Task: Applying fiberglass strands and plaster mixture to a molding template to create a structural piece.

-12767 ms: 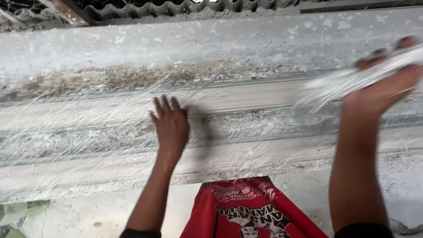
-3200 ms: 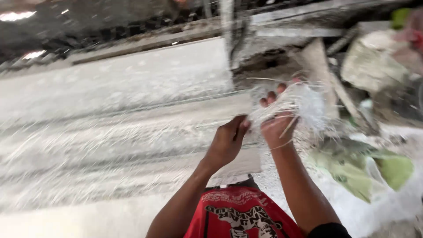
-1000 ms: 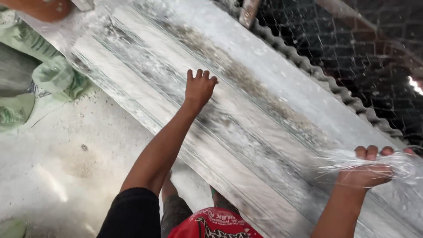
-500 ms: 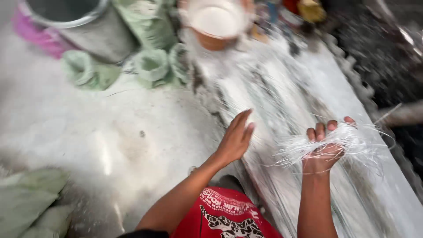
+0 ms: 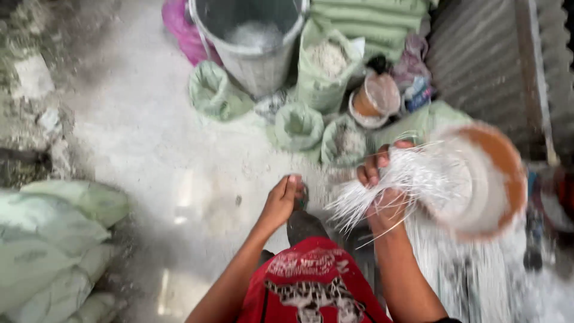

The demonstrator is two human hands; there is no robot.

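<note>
Clutching a bundle of thin white fibre strands (image 5: 406, 179), the right hand (image 5: 382, 197) keeps them gathered just beside the round orange-rimmed bowl (image 5: 484, 179); the left hand (image 5: 284, 200) hangs loosely curled and empty, while open green sacks of powder (image 5: 299, 125) and a grey metal bucket (image 5: 254, 42) stand farther off.

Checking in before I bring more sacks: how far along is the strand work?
Done: white strands already lie spread along the board. In hand: the right hand grips a bunch of strands by the round bowl; the left hand is empty. Left: that bunch is not yet laid down.
</note>
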